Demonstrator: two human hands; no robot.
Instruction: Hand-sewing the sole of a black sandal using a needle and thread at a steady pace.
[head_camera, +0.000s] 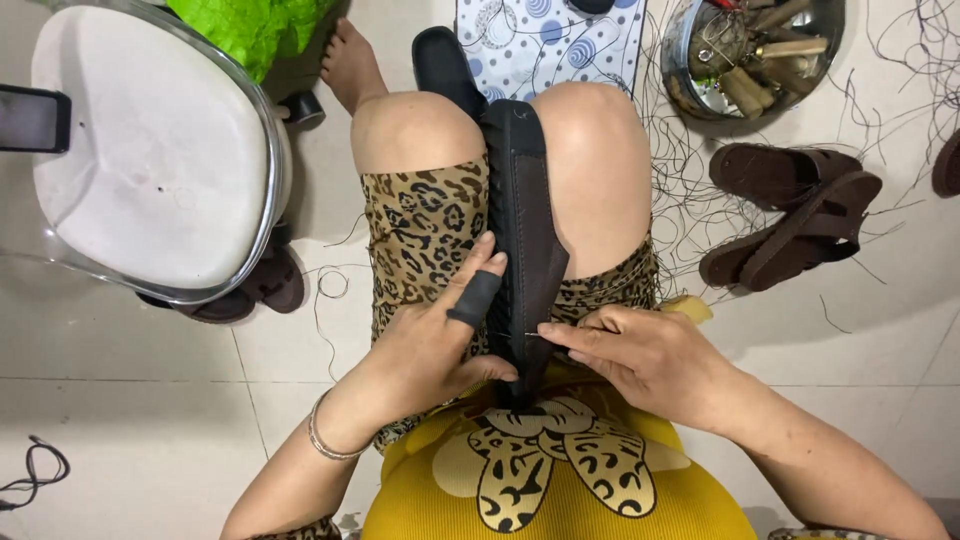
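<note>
I am holding one dark shoe clamped between my knees, sole edge up. Its long axis is running straight away from my body, the far end pointing out past my knees and the near end sitting against my lap.

My left hand is lying along the left side of the shoe near its close end. The fingers are curled loosely against it and the thumb is pressing in below. One finger is wearing a single black finger cot.

My right hand is sitting just right of the shoe. Its thumb and forefinger are pinched shut on one thin needle, which is pointing left into the shoe's edge. The shoe is thus lying between both hands, with the needle meeting it at its near end.

On the floor, two brown sandals are lying stacked to the right. One steel bowl of wooden-handled tools is standing beyond them. One white stool is standing to the left. Loose threads are lying scattered about the floor.
</note>
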